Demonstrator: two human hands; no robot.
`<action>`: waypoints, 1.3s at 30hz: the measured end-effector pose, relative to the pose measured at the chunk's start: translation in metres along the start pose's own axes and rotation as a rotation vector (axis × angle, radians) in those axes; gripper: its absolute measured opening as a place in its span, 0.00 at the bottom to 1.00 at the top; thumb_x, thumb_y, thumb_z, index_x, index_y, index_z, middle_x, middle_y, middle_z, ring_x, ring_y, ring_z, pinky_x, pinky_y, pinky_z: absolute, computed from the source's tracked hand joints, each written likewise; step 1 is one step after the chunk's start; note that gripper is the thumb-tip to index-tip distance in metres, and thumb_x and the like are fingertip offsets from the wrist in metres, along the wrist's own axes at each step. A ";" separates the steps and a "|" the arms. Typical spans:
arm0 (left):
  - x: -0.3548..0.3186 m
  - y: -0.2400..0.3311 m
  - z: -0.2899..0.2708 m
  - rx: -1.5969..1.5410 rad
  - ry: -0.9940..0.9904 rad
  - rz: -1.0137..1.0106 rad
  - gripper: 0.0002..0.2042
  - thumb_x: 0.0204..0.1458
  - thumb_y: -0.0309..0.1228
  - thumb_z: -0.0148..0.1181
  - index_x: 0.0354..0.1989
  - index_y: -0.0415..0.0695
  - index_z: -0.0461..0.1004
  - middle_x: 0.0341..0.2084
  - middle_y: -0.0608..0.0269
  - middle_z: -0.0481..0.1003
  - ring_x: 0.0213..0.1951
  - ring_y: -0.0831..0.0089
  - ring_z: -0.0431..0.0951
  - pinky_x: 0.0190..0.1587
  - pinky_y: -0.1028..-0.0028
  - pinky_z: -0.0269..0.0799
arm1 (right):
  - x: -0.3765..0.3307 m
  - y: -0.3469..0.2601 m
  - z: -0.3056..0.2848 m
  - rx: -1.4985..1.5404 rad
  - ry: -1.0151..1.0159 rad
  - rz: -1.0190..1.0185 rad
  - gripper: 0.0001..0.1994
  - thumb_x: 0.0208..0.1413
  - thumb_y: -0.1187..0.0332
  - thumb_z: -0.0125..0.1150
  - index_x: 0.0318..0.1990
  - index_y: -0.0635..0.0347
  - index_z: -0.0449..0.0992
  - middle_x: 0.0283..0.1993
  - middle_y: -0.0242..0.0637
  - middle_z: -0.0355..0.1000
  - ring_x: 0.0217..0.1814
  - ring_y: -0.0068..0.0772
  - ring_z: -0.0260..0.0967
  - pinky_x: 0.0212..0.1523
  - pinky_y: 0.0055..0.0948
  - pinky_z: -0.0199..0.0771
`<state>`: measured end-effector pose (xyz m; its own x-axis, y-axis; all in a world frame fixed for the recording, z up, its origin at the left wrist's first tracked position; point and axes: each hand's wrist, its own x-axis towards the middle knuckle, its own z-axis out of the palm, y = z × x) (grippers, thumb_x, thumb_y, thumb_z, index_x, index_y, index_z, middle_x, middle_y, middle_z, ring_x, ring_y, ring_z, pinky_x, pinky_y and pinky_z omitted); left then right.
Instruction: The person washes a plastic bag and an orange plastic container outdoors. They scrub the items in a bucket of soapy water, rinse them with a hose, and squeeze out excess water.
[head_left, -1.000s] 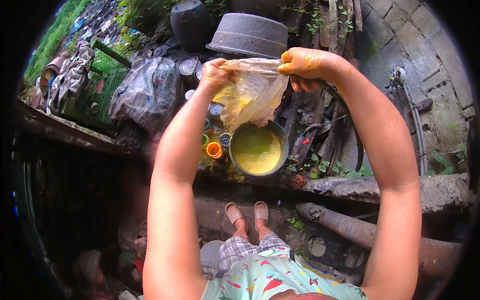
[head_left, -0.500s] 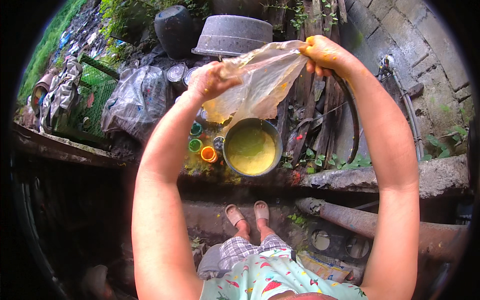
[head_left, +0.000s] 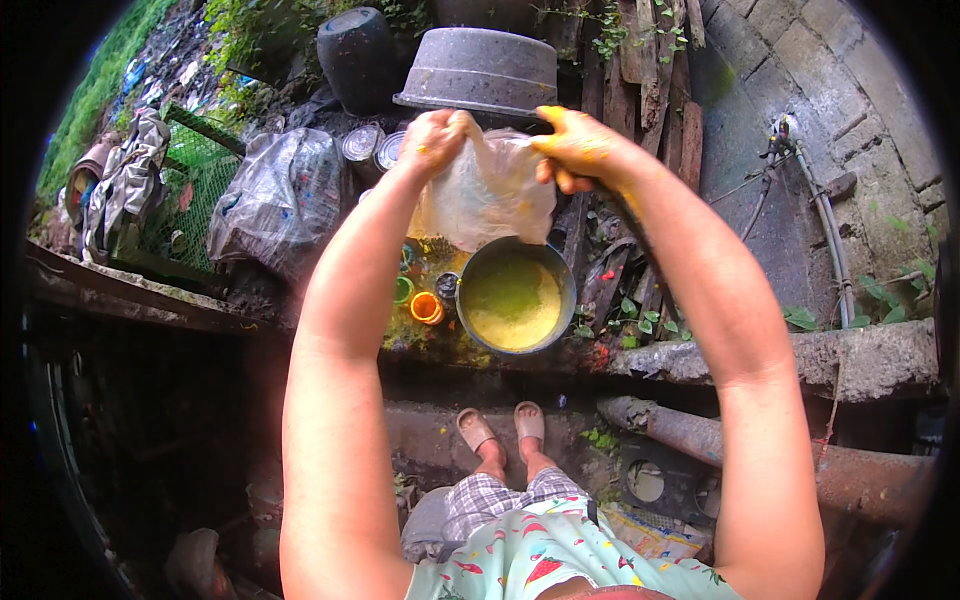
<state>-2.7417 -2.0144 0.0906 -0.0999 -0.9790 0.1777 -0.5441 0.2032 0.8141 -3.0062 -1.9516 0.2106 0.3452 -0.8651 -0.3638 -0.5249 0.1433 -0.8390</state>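
A thin, cloudy plastic bag (head_left: 490,195) hangs between my hands above a round dark tub (head_left: 568,290) that holds yellow-green liquid with yellowish foam. Closed on the bag's upper left edge is my left hand (head_left: 435,142). My right hand (head_left: 580,148), smeared with yellow, pinches the bag's upper right side; one finger sticks out to the left and the others curl under. The bag's lower edge reaches close to the tub's far rim. Left of the tub stand an orange-rimmed jar (head_left: 427,308), a green jar (head_left: 403,291) and a small dark container (head_left: 447,284).
Behind the bag sits an upturned grey basin (head_left: 480,75), with a dark barrel (head_left: 355,62) to its left. Lidded cans (head_left: 362,143) and a plastic-covered heap (head_left: 275,195) lie at left. Old planks (head_left: 645,85), a concrete ledge (head_left: 830,362) and a rusty pipe (head_left: 860,478) are at right.
My hands have come closer together, the right one moving left and a little down. The bag, stretched wide before, now hangs gathered and lower between them.
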 end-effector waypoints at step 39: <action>-0.027 0.044 -0.122 0.710 0.090 0.311 0.08 0.58 0.31 0.63 0.43 0.50 0.86 0.41 0.54 0.84 0.47 0.50 0.85 0.50 0.53 0.82 | -0.002 0.007 -0.028 -0.469 0.025 0.126 0.11 0.74 0.62 0.58 0.46 0.63 0.76 0.24 0.37 0.79 0.15 0.27 0.73 0.12 0.30 0.67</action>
<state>-2.6617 -1.9773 0.1890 -0.2835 -0.8677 0.4084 -0.9081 0.3797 0.1763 -3.0323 -1.9624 0.2170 0.2409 -0.8670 -0.4362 -0.8575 0.0204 -0.5141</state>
